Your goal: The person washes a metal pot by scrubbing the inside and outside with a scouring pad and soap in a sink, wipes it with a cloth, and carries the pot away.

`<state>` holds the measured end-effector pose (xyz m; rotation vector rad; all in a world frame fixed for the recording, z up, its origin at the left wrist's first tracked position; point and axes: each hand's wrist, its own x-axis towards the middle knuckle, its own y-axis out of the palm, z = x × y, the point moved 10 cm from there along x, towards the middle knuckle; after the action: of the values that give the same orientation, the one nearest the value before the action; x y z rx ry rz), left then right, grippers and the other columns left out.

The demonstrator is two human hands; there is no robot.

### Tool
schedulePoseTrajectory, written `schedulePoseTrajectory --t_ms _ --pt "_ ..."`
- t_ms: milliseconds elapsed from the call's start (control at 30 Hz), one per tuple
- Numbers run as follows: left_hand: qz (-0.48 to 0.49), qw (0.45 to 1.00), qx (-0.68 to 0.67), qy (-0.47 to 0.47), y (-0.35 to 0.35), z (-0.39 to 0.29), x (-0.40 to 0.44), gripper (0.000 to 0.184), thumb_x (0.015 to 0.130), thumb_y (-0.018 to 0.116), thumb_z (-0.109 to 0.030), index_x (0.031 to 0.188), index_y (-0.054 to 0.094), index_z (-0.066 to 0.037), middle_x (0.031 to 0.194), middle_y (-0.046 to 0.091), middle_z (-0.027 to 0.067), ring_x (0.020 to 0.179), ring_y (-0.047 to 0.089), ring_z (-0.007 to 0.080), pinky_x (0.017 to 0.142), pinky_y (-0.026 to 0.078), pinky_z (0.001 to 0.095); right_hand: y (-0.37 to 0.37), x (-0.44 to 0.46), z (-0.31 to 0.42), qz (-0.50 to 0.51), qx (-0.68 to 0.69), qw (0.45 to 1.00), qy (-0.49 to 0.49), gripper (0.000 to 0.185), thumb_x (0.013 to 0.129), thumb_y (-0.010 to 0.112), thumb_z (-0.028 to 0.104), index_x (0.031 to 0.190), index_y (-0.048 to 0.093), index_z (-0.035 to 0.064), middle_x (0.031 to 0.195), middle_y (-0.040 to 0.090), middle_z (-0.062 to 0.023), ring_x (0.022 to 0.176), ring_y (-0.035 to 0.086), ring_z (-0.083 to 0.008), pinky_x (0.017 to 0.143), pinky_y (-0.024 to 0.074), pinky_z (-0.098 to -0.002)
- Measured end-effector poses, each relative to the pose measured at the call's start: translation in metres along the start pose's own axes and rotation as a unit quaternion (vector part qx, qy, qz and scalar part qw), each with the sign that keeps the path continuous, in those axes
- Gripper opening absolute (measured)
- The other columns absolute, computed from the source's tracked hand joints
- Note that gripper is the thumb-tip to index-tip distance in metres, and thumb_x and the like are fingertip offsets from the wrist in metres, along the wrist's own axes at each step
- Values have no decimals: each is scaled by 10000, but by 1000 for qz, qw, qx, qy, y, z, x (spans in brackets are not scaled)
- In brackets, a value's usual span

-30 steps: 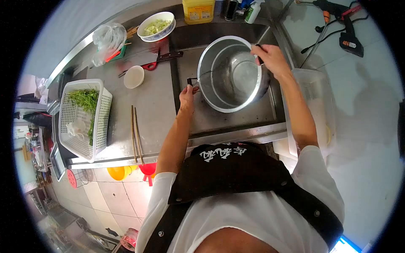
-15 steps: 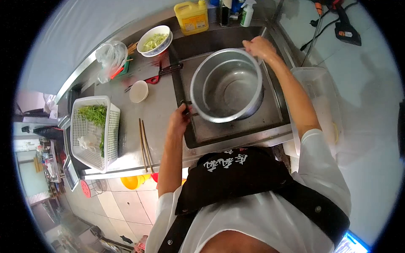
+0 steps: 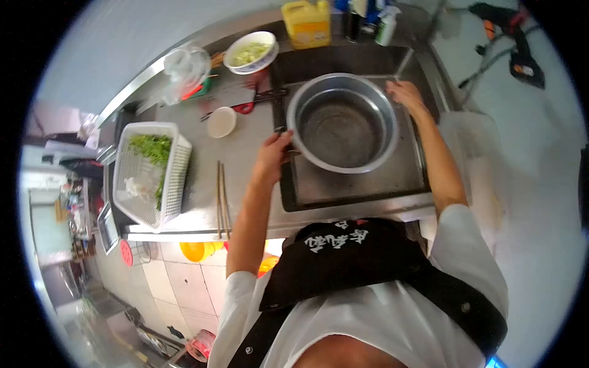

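Observation:
A wide grey metal pot (image 3: pixel 343 126) is held over the sink (image 3: pixel 362 189), its inside facing up and a dull round bottom showing. My left hand (image 3: pixel 275 150) is closed around the dark handle on its left side. At the upper right of the rim, my right hand (image 3: pixel 405 95) is curled, apparently around the opposite handle, which its fingers mostly hide. Whether the pot's base touches the sink floor cannot be seen.
Left of the sink are a small cup (image 3: pixel 221 122), a knife (image 3: pixel 270 95), chopsticks (image 3: pixel 223 199) and a white basket (image 3: pixel 182 165) with greens. Behind stand a bowl of chopped vegetable (image 3: pixel 251 54) and a yellow jug (image 3: pixel 307 26). A clear bin (image 3: pixel 469 132) stands at right.
The view has shifted, moving the counter rightward in frame. The pot's rim has tilted and turned, with my right hand now closer to my body. Both hands stay at the pot.

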<state>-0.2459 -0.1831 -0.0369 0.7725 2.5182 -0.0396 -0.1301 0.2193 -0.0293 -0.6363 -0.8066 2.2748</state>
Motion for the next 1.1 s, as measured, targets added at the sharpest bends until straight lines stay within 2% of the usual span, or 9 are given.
schedulePoseTrajectory --t_ms 100,133,233,433,500,533,567,867,1100 --pt "-22 993 102 45 24 -36 -6 307 871 567 -327 909 636 -30 786 585 9 753 516 108 685 407 268 -20 -11 -9 -34 48 998 -34 439 845 507 434 816 648 19 709 609 -88 647 569 -198 623 426 -349" --pt "-26 993 26 109 30 -46 0 285 866 568 -295 844 632 -18 761 573 12 712 498 102 663 392 257 -23 -17 -15 -56 53 996 -35 380 861 519 383 809 640 27 664 573 -60 604 530 -161 574 399 -319" --pt "-5 970 153 191 50 -85 4 281 857 567 -274 792 615 -4 744 578 14 699 505 109 655 400 262 10 -12 -84 -54 151 987 -14 256 873 542 272 775 621 49 617 535 -32 565 494 -127 526 375 -292" --pt "-29 785 476 394 155 -157 -58 289 817 560 -286 872 612 -7 821 632 202 782 609 365 697 482 449 153 -72 -160 72 457 843 274 170 905 481 143 1032 549 53 810 580 -78 629 506 -158 555 420 -308" --pt "9 753 524 398 182 -156 -80 262 787 584 -269 842 615 -16 789 607 225 794 580 391 743 460 470 180 -104 -147 15 508 765 395 163 855 555 184 976 582 78 709 560 -54 598 527 -152 522 405 -299" --pt "14 716 560 418 194 -149 -87 274 747 613 -282 816 607 -17 791 614 179 813 584 335 749 451 437 193 -90 -112 128 588 759 251 167 843 570 187 979 582 91 732 562 -50 627 526 -155 536 406 -316" --pt "20 686 566 456 202 -144 -100 262 737 614 -273 809 603 -21 797 615 157 819 583 309 754 443 416 203 -86 -98 164 625 730 221 165 841 571 186 978 582 94 734 561 -48 630 525 -155 539 406 -317" --pt "4 496 590 637 201 -145 -187 208 689 562 -182 849 587 -50 794 600 59 810 561 199 752 398 329 217 -50 -15 208 690 656 224 148 824 585 173 964 582 124 753 552 -30 657 516 -154 558 399 -329" --pt "-5 484 599 638 189 -163 -205 190 669 601 -160 819 548 -55 739 530 43 750 530 196 720 392 323 190 -21 5 167 682 665 253 144 811 595 164 953 582 148 768 546 -17 677 508 -153 574 395 -338"
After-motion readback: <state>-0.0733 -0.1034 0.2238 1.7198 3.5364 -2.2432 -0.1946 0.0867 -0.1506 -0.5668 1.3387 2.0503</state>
